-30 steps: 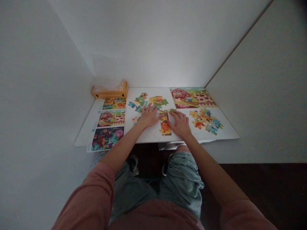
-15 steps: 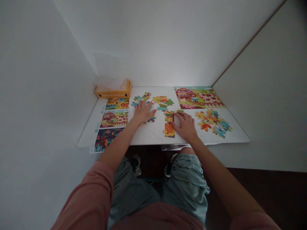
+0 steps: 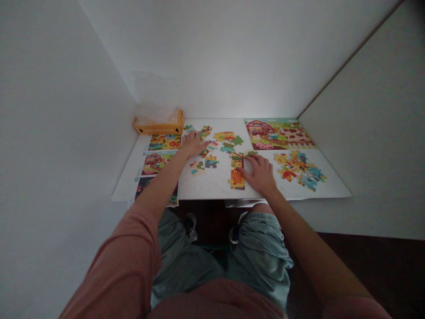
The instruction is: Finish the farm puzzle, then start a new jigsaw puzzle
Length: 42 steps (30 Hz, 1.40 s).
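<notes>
My left hand (image 3: 191,145) lies spread, palm down, over loose jigsaw pieces at the back left; it partly hides the pieces under it. Close to its thumb are a dark blue-and-yellow piece (image 3: 211,162) and a pinkish-green piece (image 3: 198,168). My right hand (image 3: 262,174) rests on the table with thumb and fingers apart. Its thumb and index fingertip touch the right edge of an upright strip of joined jigsaw pieces (image 3: 237,177) with an orange lion on it. A green piece (image 3: 251,153) sits just beyond the right fingertips.
Yellow-and-green pieces (image 3: 224,136) lie further back. On the right is a heap of jigsaw pieces (image 3: 300,170) below a farm picture (image 3: 279,134). A sheet with small pictures (image 3: 159,163) lies at left, in front of an orange box (image 3: 159,128) holding clear plastic.
My left hand has slid left and slightly back, uncovering several pieces near the middle. The right hand stays beside the strip. The whole view has shifted a little.
</notes>
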Available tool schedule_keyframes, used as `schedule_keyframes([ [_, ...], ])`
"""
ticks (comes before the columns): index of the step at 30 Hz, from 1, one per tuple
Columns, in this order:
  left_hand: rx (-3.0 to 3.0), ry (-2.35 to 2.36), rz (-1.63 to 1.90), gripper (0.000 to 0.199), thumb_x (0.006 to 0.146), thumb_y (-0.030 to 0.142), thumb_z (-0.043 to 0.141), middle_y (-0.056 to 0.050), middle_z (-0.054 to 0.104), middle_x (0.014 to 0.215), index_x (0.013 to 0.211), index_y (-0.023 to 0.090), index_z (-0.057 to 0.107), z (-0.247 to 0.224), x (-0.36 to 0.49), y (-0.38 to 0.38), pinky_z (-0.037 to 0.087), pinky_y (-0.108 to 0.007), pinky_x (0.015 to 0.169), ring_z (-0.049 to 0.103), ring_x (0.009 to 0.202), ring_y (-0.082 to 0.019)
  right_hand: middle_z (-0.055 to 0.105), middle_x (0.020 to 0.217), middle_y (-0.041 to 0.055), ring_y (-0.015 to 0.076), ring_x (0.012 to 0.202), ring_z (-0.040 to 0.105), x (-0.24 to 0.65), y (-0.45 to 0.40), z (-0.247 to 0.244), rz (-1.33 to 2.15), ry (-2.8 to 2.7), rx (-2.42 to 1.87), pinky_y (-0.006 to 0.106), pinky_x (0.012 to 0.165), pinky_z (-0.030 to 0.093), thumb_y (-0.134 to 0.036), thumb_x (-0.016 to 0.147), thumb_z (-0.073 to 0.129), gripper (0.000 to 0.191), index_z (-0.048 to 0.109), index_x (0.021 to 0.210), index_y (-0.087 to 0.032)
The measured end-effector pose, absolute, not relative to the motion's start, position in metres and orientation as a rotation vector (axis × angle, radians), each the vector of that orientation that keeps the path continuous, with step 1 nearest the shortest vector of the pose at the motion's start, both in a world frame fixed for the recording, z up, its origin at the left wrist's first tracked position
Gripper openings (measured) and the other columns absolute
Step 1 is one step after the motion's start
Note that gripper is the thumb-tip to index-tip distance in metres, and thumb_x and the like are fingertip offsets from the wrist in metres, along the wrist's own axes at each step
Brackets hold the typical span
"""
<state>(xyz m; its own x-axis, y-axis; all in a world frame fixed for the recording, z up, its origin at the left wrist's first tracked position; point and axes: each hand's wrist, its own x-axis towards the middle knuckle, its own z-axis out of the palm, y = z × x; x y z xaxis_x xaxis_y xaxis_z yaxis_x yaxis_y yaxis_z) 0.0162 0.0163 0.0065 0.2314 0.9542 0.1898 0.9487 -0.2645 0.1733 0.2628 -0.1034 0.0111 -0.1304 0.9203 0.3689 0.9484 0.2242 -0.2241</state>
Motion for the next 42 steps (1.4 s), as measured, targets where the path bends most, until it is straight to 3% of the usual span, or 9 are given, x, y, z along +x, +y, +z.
schedule_keyframes([
  [3, 2.463, 1.841, 0.38, 0.052, 0.074, 0.051, 0.021, -0.008, 0.023, 0.119, 0.115, 0.019, 0.023, 0.004, 0.012, 0.026, 0.011, -0.037, 0.088, 0.018, 0.109, -0.023, 0.032, 0.114, 0.0022, 0.0252, 0.101, 0.027, 0.261, -0.104, 0.012, -0.112, -2.076, -1.748, 0.042, 0.081, 0.022, -0.045, 0.073, 0.031, 0.042, 0.032, 0.111, -0.029],
  [8, 2.406, 1.736, 0.544, 0.041, 0.08, 0.038, 0.014, -0.007, 0.03, 0.114, 0.114, 0.019, 0.025, 0.006, 0.003, 0.039, 0.022, -0.03, 0.086, 0.027, 0.104, -0.017, 0.031, 0.114, 0.0026, 0.0241, 0.101, 0.027, 0.261, -0.103, 0.009, -0.13, -2.089, -1.759, 0.041, 0.082, 0.022, -0.043, 0.074, 0.03, 0.041, 0.032, 0.112, -0.027],
  [15, 2.627, 1.501, 0.604, 0.042, 0.079, 0.038, 0.019, -0.003, 0.024, 0.12, 0.116, 0.018, 0.024, 0.019, 0.011, 0.017, 0.017, -0.026, 0.089, 0.02, 0.109, -0.013, 0.03, 0.114, 0.0027, 0.0245, 0.101, 0.027, 0.261, -0.102, 0.008, -0.129, -2.083, -1.785, 0.041, 0.081, 0.021, -0.045, 0.073, 0.031, 0.043, 0.032, 0.112, -0.026],
  [22, 2.749, 1.448, 0.427, 0.04, 0.079, 0.041, 0.017, -0.002, 0.031, 0.116, 0.11, 0.022, 0.034, 0.009, 0.063, 0.019, 0.011, -0.035, 0.089, 0.022, 0.107, -0.017, 0.031, 0.114, 0.0029, 0.0235, 0.101, 0.027, 0.259, -0.104, 0.011, -0.161, -2.085, -1.807, 0.039, 0.081, 0.022, -0.044, 0.074, 0.029, 0.042, 0.033, 0.111, -0.026],
  [29, 2.72, 1.794, 0.466, 0.045, 0.078, 0.043, 0.016, -0.008, 0.036, 0.11, 0.105, 0.017, 0.04, 0.005, 0.082, 0.033, -0.001, -0.04, 0.089, 0.023, 0.105, -0.021, 0.032, 0.113, 0.0027, 0.0228, 0.101, 0.027, 0.259, -0.103, 0.015, -0.151, -2.086, -1.821, 0.038, 0.082, 0.022, -0.045, 0.074, 0.029, 0.041, 0.034, 0.111, -0.026],
  [34, 2.775, 1.75, 0.538, 0.047, 0.077, 0.046, 0.013, -0.006, 0.03, 0.115, 0.11, 0.021, 0.035, -0.002, 0.087, 0.033, -0.003, -0.04, 0.089, 0.02, 0.107, -0.021, 0.032, 0.113, 0.0026, 0.0236, 0.101, 0.027, 0.258, -0.102, 0.016, -0.116, -2.082, -1.834, 0.04, 0.081, 0.022, -0.042, 0.073, 0.032, 0.04, 0.033, 0.111, -0.028],
  [38, 2.703, 1.848, 0.586, 0.053, 0.076, 0.048, 0.01, -0.008, 0.028, 0.117, 0.109, 0.016, 0.036, -0.004, 0.088, 0.035, -0.005, -0.041, 0.088, 0.013, 0.11, -0.023, 0.032, 0.113, 0.0028, 0.0232, 0.101, 0.027, 0.258, -0.102, 0.015, -0.122, -2.078, -1.83, 0.04, 0.081, 0.022, -0.042, 0.073, 0.032, 0.04, 0.032, 0.111, -0.027],
  [42, 2.729, 1.732, 0.506, 0.053, 0.076, 0.048, 0.009, -0.007, 0.022, 0.12, 0.114, 0.016, 0.028, 0.002, 0.097, 0.027, 0.001, -0.041, 0.089, 0.011, 0.111, -0.022, 0.032, 0.113, 0.0029, 0.0231, 0.101, 0.027, 0.259, -0.102, 0.014, -0.135, -2.084, -1.819, 0.04, 0.082, 0.021, -0.042, 0.073, 0.031, 0.04, 0.033, 0.111, -0.027],
])
